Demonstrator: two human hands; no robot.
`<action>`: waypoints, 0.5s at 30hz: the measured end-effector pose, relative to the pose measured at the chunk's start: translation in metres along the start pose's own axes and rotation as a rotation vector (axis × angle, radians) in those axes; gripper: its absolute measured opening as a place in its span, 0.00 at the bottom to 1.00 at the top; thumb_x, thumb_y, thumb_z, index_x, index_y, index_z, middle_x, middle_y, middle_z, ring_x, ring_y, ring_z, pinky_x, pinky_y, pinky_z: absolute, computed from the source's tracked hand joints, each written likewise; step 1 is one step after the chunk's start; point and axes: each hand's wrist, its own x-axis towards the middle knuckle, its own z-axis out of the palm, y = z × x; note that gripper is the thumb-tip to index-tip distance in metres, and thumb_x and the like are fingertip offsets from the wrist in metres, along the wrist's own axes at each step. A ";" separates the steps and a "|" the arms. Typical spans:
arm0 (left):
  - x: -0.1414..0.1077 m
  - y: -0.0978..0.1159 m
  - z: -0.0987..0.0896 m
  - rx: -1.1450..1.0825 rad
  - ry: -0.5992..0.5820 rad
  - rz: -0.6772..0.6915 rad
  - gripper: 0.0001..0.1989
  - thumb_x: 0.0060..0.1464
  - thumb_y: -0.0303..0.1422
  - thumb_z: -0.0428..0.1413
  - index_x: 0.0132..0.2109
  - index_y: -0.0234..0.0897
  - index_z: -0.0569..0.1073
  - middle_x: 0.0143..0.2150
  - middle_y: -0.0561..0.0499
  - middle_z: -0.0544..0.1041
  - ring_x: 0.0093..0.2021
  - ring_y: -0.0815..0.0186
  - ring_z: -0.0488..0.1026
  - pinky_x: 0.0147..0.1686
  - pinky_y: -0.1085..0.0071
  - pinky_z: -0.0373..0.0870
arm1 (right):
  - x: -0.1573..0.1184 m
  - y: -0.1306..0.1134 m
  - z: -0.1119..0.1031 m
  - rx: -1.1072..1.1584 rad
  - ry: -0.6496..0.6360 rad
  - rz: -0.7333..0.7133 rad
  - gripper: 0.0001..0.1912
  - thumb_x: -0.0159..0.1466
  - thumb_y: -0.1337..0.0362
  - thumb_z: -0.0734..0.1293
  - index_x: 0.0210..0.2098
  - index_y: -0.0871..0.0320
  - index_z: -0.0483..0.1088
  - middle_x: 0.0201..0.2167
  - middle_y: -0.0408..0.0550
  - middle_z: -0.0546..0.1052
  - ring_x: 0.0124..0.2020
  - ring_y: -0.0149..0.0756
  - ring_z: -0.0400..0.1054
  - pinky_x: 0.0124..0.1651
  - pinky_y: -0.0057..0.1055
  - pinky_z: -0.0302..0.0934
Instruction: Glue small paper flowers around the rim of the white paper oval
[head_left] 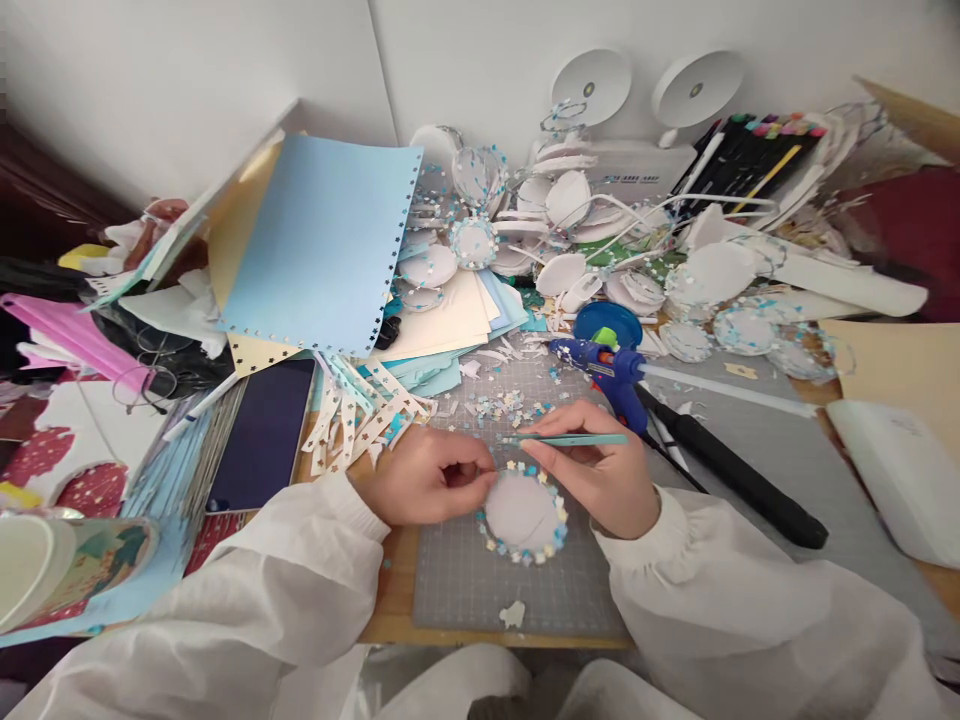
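White sleeves point(720, 590) flank the star-edged disc point(523, 512); what the tub point(66, 570) holds is unclear.

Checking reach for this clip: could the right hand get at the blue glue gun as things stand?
Probably yes: the glue gun lies just beyond the right hand, with nothing visible between, though that hand holds tweezers.

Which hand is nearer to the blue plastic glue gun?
Right. The right hand, holding slim teal tweezers, is just below the blue plastic glue gun in the picture; the left hand is farther away, to its lower left, by the white star-edged disc.
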 end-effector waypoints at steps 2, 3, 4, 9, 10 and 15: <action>0.001 0.002 -0.003 -0.058 -0.077 0.055 0.10 0.56 0.31 0.51 0.29 0.32 0.71 0.20 0.54 0.65 0.20 0.74 0.57 0.20 0.78 0.54 | 0.000 0.001 -0.001 0.015 0.048 0.012 0.07 0.53 0.63 0.74 0.29 0.54 0.71 0.32 0.48 0.76 0.29 0.37 0.71 0.29 0.34 0.67; 0.001 0.002 -0.004 -0.093 -0.122 0.085 0.10 0.56 0.30 0.51 0.28 0.32 0.70 0.20 0.54 0.66 0.20 0.74 0.57 0.20 0.77 0.54 | 0.001 0.001 -0.002 0.013 0.067 0.012 0.07 0.53 0.63 0.74 0.29 0.54 0.72 0.32 0.48 0.76 0.29 0.36 0.71 0.28 0.34 0.67; 0.001 0.003 -0.006 -0.124 -0.164 0.111 0.10 0.56 0.30 0.51 0.28 0.32 0.70 0.20 0.53 0.66 0.20 0.74 0.57 0.20 0.77 0.55 | 0.001 0.001 -0.002 0.002 0.076 0.004 0.07 0.53 0.63 0.74 0.29 0.54 0.72 0.32 0.48 0.77 0.29 0.36 0.71 0.29 0.34 0.67; 0.001 0.001 -0.009 -0.159 -0.247 0.123 0.09 0.56 0.28 0.51 0.28 0.33 0.70 0.20 0.53 0.65 0.21 0.73 0.57 0.21 0.75 0.54 | 0.001 0.002 0.000 -0.124 -0.026 -0.122 0.04 0.53 0.66 0.73 0.28 0.53 0.74 0.29 0.49 0.78 0.34 0.41 0.72 0.37 0.38 0.67; 0.001 0.000 -0.008 -0.157 -0.250 0.126 0.09 0.56 0.28 0.52 0.28 0.33 0.70 0.20 0.53 0.65 0.21 0.72 0.57 0.22 0.75 0.55 | 0.001 0.002 0.001 -0.151 -0.042 -0.157 0.03 0.53 0.66 0.72 0.28 0.53 0.74 0.28 0.48 0.78 0.34 0.41 0.72 0.38 0.39 0.67; 0.002 -0.001 -0.006 -0.157 -0.229 0.145 0.16 0.57 0.33 0.54 0.22 0.34 0.65 0.19 0.55 0.62 0.21 0.73 0.56 0.23 0.73 0.53 | 0.001 0.005 0.002 -0.266 -0.064 -0.281 0.04 0.56 0.69 0.69 0.29 0.53 0.73 0.29 0.48 0.78 0.33 0.40 0.72 0.38 0.38 0.65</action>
